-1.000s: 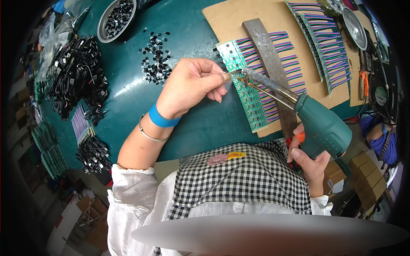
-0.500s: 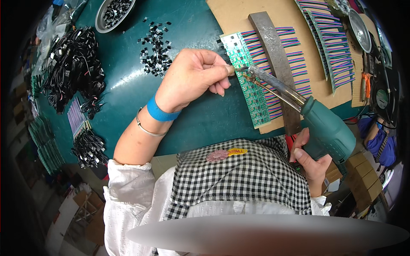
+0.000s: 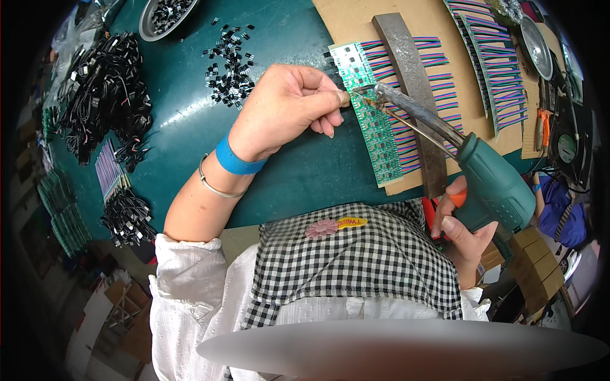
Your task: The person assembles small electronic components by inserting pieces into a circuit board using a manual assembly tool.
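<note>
My left hand (image 3: 289,108) is closed in a pinch at the left edge of a long green circuit board (image 3: 384,149); what sits between thumb and forefinger is mostly hidden. Small black parts stick out from that edge, above my fingers. In my right hand (image 3: 467,244) is a green soldering gun (image 3: 499,184) with an orange trigger. Its metal tube and thin rod reach over the board, the tip close to my left fingertips. Striped wires run from the board's right side beneath a heavy metal bar (image 3: 406,70).
Loose black parts (image 3: 229,70) lie beyond my left hand, near a metal bowl (image 3: 146,25). Black cable bundles (image 3: 105,95) fill the left. Wired boards (image 3: 480,70) rest on cardboard (image 3: 457,57) at the right, near a metal dish (image 3: 537,47) and orange-handled tool (image 3: 543,127).
The soldering gun's tip has shifted slightly up along the board, and its body has moved a little right. Its orange trigger now shows beside my right fingers. My left hand keeps its pinch.
</note>
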A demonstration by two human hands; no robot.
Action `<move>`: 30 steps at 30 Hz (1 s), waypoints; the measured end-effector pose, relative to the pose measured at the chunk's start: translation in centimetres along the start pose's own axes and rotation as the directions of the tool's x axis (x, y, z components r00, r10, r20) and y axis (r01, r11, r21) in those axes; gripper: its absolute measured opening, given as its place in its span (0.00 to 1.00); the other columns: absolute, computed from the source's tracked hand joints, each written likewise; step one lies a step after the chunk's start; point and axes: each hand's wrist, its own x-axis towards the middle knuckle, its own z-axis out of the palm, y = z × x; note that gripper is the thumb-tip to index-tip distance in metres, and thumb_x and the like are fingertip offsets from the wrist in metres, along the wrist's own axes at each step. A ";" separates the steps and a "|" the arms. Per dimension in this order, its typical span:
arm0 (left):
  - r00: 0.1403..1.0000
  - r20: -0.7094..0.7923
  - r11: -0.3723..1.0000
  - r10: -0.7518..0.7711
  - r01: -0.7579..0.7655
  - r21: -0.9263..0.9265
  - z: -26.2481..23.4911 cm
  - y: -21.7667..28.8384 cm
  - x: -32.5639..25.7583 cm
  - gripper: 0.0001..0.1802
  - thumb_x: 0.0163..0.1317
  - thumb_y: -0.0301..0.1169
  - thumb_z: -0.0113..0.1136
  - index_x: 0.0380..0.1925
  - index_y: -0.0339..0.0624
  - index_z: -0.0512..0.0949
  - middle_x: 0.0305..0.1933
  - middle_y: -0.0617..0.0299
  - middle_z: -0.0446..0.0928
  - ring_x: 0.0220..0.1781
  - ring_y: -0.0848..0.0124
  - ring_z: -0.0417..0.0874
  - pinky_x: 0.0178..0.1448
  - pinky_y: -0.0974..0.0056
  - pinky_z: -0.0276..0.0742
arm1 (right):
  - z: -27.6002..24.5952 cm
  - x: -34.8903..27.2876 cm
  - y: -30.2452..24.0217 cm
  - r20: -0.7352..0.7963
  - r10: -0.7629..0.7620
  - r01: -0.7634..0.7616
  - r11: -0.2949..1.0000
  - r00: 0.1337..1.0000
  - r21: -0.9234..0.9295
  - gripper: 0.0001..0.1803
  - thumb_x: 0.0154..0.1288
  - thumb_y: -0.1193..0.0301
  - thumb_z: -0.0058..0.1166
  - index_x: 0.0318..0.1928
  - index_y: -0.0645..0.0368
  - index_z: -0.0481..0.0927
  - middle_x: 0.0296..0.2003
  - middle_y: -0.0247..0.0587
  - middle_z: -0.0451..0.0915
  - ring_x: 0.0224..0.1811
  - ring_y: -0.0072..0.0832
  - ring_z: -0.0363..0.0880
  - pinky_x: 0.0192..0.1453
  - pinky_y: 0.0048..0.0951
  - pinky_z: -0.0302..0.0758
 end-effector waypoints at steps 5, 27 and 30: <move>1.000 -0.008 1.000 0.008 -0.008 -0.007 0.0 -0.1 0.1 0.07 0.59 0.26 0.56 0.28 0.33 0.78 0.22 0.61 0.78 0.21 0.77 0.78 0.26 0.76 0.73 | -0.2 -0.3 0.5 0.000 0.024 -0.024 1.000 1.000 -0.011 0.26 0.50 0.86 0.55 0.53 0.70 0.66 0.42 0.48 0.70 0.27 0.26 0.73 0.26 0.24 0.76; 1.000 -0.008 0.999 0.018 -0.018 0.030 0.0 -0.1 0.0 0.08 0.60 0.27 0.57 0.29 0.32 0.79 0.22 0.61 0.78 0.21 0.78 0.78 0.27 0.76 0.73 | 0.4 -0.9 -0.2 -0.087 0.035 -0.041 0.997 0.996 -0.063 0.24 0.48 0.83 0.56 0.49 0.71 0.67 0.27 0.43 0.72 0.22 0.25 0.71 0.25 0.22 0.71; 1.000 -0.004 0.999 0.023 -0.022 0.033 0.0 -0.1 0.0 0.08 0.60 0.27 0.57 0.30 0.32 0.78 0.22 0.61 0.78 0.21 0.78 0.78 0.27 0.76 0.74 | 0.6 -0.3 -0.9 -0.080 0.028 -0.028 1.000 0.996 0.000 0.25 0.48 0.81 0.57 0.49 0.72 0.68 0.30 0.45 0.72 0.21 0.24 0.71 0.24 0.21 0.71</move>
